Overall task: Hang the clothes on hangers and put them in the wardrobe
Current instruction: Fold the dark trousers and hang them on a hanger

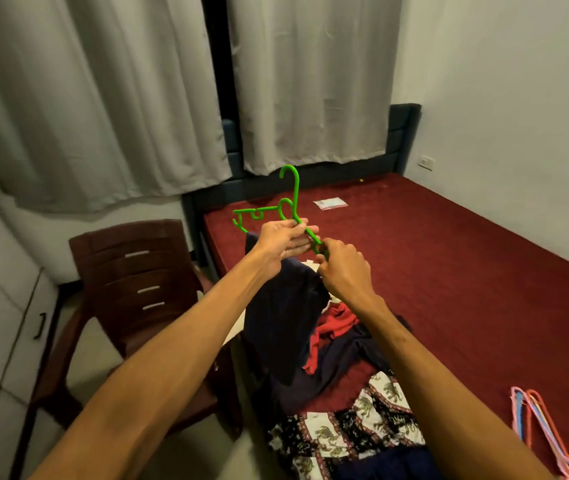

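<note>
A bright green plastic hanger (pixel 290 202) is held up over the bed's near left corner, hook pointing up. My left hand (pixel 281 241) grips its middle bar. My right hand (pixel 343 268) pinches the hanger's right end together with the edge of a dark navy garment (pixel 283 320), which hangs down from both hands. Below it on the maroon bed (pixel 466 271) lie more clothes: a red piece (pixel 331 327), dark navy fabric (pixel 342 362) and a black-and-white elephant-print cloth (pixel 356 427).
A dark brown plastic chair (pixel 137 282) stands left of the bed. Several pink and blue hangers (pixel 543 434) lie at the bed's near right. A white cabinet door with a black handle (pixel 38 325) is at the far left. Grey curtains (pixel 103 98) hang behind.
</note>
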